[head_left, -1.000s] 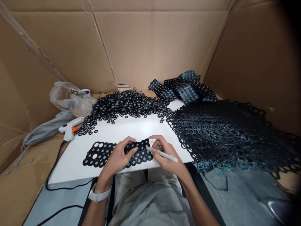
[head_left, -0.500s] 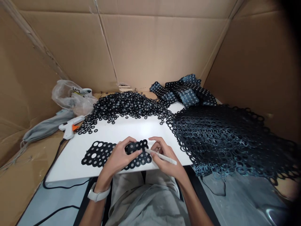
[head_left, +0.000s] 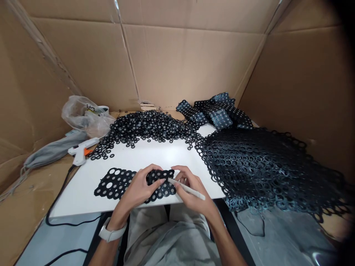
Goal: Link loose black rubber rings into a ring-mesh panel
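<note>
A strip of joined black rings (head_left: 116, 183) lies along the front of the white board (head_left: 155, 151). My left hand (head_left: 141, 186) grips the strip near its right part, the thumb pressed on top and the fingers at its far edge. Between the thumb and fingers of my right hand (head_left: 190, 187) is a slim white pen-like tool (head_left: 191, 191), slanted so that its tip meets the rings beside my left thumb. Some right-hand fingertips are at the strip's right end. My left hand covers the strip's middle, and the tool's exact tip is too small to make out.
Loose black rings (head_left: 146, 125) are heaped at the back of the board. A large black ring mesh (head_left: 266, 170) hangs over the right side, with folded ring sheets (head_left: 219, 111) behind it. At left are a white glue gun (head_left: 81, 150), a plastic bag (head_left: 85, 114) and cardboard walls (head_left: 194, 55).
The strip's right end now looks tilted up more toward me, with the tool tip still against it. Both hands keep their hold, and the whole view has shifted slightly.
</note>
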Demonstrator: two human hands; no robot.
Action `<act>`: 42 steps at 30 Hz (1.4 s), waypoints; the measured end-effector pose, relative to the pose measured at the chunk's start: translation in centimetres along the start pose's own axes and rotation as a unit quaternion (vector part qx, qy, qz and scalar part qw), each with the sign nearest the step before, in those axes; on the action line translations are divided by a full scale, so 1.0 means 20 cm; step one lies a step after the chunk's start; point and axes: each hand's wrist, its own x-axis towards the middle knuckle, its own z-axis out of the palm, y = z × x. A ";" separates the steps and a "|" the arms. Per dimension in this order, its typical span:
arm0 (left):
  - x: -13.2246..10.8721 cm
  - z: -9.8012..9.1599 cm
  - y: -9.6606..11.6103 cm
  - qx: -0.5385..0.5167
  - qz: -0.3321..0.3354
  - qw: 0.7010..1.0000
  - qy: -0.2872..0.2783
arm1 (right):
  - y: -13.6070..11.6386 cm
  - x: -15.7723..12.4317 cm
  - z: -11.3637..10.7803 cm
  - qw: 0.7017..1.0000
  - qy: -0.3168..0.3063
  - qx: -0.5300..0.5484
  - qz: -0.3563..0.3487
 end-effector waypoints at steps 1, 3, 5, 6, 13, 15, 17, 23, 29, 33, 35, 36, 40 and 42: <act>0.00 -0.01 0.00 0.019 0.003 1.000 -0.007 | 0.00 -0.01 -0.01 1.000 0.001 0.012 0.003; 0.01 -0.02 0.01 0.073 0.018 0.997 -0.017 | 0.00 -0.02 -0.05 1.000 -0.004 0.017 0.011; 0.02 -0.04 0.03 0.124 0.043 0.991 -0.018 | 0.01 -0.03 -0.08 1.000 -0.007 0.009 0.024; 0.03 -0.05 0.05 0.140 0.058 0.988 -0.016 | 0.01 -0.03 -0.10 1.000 -0.005 0.006 0.030; 0.09 0.01 0.15 0.161 0.078 0.983 -0.028 | 0.00 -0.07 -0.15 0.998 0.004 0.016 0.056; 0.11 0.04 0.14 0.142 0.064 0.987 -0.047 | -0.01 -0.10 -0.17 0.998 0.000 0.007 0.057; 0.12 0.07 0.12 0.107 0.053 0.990 -0.069 | -0.02 -0.12 -0.19 0.998 0.001 0.009 0.055; 0.12 0.12 0.05 0.035 0.041 0.994 -0.096 | 0.00 -0.15 -0.23 0.997 -0.001 0.052 0.060; 0.13 0.13 0.04 -0.010 0.029 0.995 -0.099 | 0.04 -0.16 -0.22 0.996 -0.001 0.072 0.057; 0.14 0.12 0.06 -0.024 0.016 0.993 -0.117 | 0.04 -0.17 -0.23 0.995 0.011 0.084 0.047; 0.14 0.12 0.07 -0.020 0.013 0.992 -0.122 | 0.04 -0.17 -0.23 0.995 0.010 0.082 0.048; 0.14 0.12 0.07 -0.013 0.011 0.992 -0.124 | 0.04 -0.17 -0.22 0.996 0.008 0.080 0.048; 0.13 0.12 0.04 0.019 0.006 0.992 -0.128 | 0.04 -0.15 -0.22 0.997 0.005 0.066 0.037; 0.13 0.12 0.03 0.025 0.005 0.991 -0.128 | 0.04 -0.15 -0.22 0.998 0.003 0.051 0.034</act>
